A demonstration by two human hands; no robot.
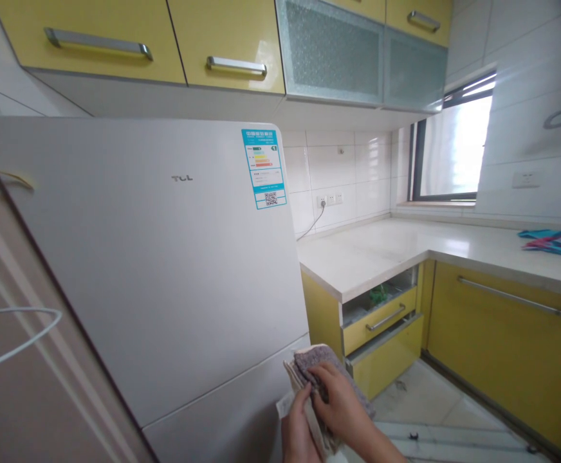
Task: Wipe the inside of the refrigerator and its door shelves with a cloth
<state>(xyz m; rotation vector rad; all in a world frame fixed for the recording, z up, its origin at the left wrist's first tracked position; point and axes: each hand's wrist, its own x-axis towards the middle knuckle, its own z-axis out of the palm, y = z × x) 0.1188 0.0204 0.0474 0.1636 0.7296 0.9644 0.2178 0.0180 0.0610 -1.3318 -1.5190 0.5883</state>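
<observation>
A folded cloth (316, 357), grey-brown on one face and cream on the other, is held between my two hands low in the view. My left hand (300, 431) grips it from the left and below, thumb pointing up along the cream side. Fingers of my right hand (336, 395) are curled over the grey-brown face. A pale tag or edge (285, 405) sticks out at the cloth's left. Close behind the cloth stands a light grey refrigerator (165, 270), its upper door shut above a lower one; whether the cloth touches it I cannot tell.
Yellow cabinets (232, 32) hang above the refrigerator. To the right runs a white countertop (358, 251), with colourful cloths (555, 241) at its far end. Beneath it, a yellow drawer (381, 321) is partly pulled out. A white cable (15, 312) loops at the left.
</observation>
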